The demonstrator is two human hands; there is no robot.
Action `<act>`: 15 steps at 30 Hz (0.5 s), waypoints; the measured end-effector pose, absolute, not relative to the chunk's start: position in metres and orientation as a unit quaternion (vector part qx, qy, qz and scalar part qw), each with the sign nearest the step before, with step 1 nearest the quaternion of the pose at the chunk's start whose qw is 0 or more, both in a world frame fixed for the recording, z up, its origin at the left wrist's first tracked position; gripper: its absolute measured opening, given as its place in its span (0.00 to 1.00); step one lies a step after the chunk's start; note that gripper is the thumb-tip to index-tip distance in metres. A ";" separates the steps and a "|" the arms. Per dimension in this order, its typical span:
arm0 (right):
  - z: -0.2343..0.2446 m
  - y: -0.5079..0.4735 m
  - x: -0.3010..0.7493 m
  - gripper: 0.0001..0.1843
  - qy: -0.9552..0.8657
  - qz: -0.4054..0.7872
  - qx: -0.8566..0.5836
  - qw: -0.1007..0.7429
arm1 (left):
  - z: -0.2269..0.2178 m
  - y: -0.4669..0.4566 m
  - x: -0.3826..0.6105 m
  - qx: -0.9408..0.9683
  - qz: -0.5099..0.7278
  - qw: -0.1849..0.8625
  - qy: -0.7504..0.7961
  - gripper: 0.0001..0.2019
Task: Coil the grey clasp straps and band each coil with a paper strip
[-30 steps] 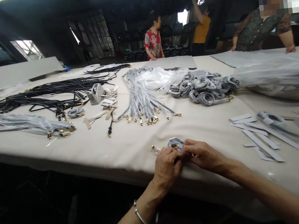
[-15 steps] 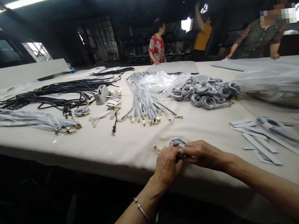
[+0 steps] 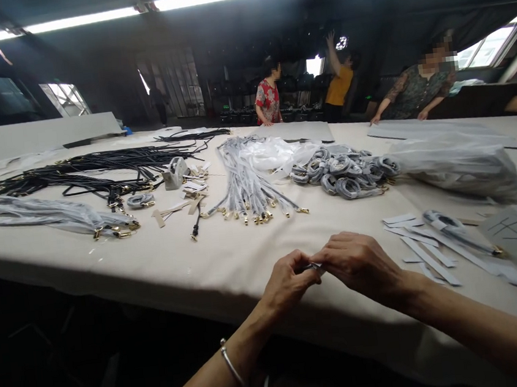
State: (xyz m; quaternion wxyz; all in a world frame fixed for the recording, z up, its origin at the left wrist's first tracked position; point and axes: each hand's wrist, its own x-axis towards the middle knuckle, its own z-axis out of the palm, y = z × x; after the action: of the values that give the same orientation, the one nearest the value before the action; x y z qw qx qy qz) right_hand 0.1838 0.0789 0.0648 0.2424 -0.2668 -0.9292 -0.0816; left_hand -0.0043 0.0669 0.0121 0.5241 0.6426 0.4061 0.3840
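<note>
Near the table's front edge, my left hand [image 3: 288,279] and my right hand [image 3: 353,260] meet, fingers closed in a pinch. Between their fingertips shows a small grey part of a wrapped strap [image 3: 313,266]; the rest is hidden by the hands. To the right of my right hand lie several loose white paper strips [image 3: 423,244] and a coiled strap [image 3: 446,223] with a gold clasp. Beyond my hands, a bundle of film-wrapped straps [image 3: 248,182] with gold clasps fans toward me. A pile of coiled grey straps [image 3: 344,175] sits to its right.
Long black straps [image 3: 94,167] and wrapped straps [image 3: 43,210] cover the left of the cream table [image 3: 228,252]. A tape dispenser [image 3: 175,172] stands among paper scraps. A large plastic bag [image 3: 459,166] lies at right. Several people are across the table.
The view has tilted up and turned slightly right. The coil and gold clasp that showed at my fingers are now hidden. My right hand has shifted over the strap.
</note>
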 end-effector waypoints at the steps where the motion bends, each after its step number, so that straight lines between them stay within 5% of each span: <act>1: 0.066 0.076 0.184 0.09 -0.924 -0.070 -0.275 0.257 | 0.013 0.065 -0.002 0.599 0.398 0.571 0.395 0.06; 8: 0.068 0.045 0.192 0.12 -0.912 -0.119 -0.286 0.269 | 0.014 0.056 0.007 0.387 0.430 0.749 0.323 0.09; 15: 0.042 0.011 0.202 0.34 -0.907 -0.156 -0.326 0.215 | 0.009 0.050 0.010 0.369 0.384 0.812 0.239 0.18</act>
State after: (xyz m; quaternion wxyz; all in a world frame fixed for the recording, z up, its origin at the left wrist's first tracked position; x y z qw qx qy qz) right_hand 0.2023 0.0110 0.0417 0.2153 -0.3259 -0.9073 -0.1558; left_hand 0.0103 0.0497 0.0092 0.8116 0.3694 0.2393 0.3843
